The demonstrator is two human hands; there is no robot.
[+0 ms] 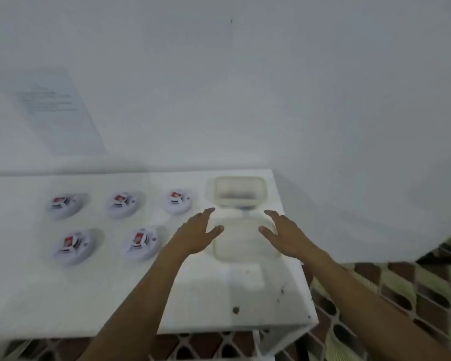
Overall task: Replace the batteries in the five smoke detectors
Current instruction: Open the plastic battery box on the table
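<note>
Head view: left hand and right hand spread either side of clear tub, smoke detectors leftward.

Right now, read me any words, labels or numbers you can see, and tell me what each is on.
Nothing is legible.
Sheet of paper on the wall: lines of print, too blurred to read.
Red labels on the five smoke detectors: too blurred to read.
Clear containers: no text visible.
</note>
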